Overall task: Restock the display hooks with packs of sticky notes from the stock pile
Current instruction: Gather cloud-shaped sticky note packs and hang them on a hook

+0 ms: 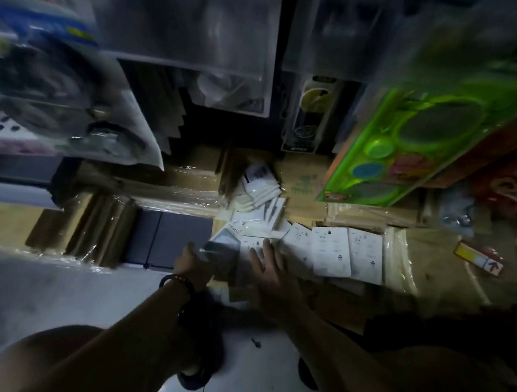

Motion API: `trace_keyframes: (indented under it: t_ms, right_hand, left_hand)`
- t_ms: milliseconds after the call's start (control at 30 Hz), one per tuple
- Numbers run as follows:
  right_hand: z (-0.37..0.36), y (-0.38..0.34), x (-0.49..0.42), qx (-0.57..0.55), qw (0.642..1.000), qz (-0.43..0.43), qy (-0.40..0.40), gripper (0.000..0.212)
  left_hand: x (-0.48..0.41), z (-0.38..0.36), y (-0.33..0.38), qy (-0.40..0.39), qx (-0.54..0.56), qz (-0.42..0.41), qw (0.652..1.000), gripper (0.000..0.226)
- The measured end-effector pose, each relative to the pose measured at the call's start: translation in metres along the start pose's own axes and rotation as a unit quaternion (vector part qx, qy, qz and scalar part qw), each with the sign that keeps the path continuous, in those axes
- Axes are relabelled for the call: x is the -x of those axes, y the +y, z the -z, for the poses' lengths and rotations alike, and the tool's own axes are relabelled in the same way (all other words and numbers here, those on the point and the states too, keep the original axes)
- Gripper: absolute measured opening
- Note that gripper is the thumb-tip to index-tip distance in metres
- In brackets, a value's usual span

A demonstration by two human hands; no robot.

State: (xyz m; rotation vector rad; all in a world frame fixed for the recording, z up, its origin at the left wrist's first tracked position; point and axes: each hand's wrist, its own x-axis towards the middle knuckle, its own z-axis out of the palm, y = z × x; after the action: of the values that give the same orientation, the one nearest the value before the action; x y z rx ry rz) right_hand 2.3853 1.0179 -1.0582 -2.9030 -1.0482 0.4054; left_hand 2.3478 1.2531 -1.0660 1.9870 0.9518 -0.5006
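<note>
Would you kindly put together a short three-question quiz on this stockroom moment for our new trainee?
1. True or false: the left hand holds a pack.
2. Multiple choice: the right hand, fingers straight, reaches onto A) the stock pile of white packs, B) a bucket, C) a ladder.
3. Short answer: what colour is the large toy pack hanging at the upper right?

Key: 1 true; 2 A; 3 green.
</note>
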Motion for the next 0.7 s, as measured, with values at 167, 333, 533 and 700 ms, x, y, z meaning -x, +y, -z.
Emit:
trace_keyframes:
  t_ms: [167,333,533,700]
  right_hand:
    - [-0.01,0.006,-0.006,-0.003,1.0,-0.009,0.014,0.065]
    - [-0.014,0.01,-0.009,-0.042,0.998,-0.027,0.043,0.032]
    - [0.015,0.014,-0.023,-0.197,0.973,-0.085,-0.089,0.064]
    - [0.047,0.009,-0.015,-0.131,0.981,-0.032,-0.142,0.057]
  left_hand:
    - [0.02,0.001,0.024,0.022,0.082,0.037,0.996,0.037]
    - [0.023,-0.007,0.012,0.039,0.146,0.085,0.985,0.021]
    - [0.027,-0.007,0.018,0.048,0.144,0.049,0.987,0.014]
    - [0.037,0.004,0.023,0.026,0.218,0.069,0.973,0.009]
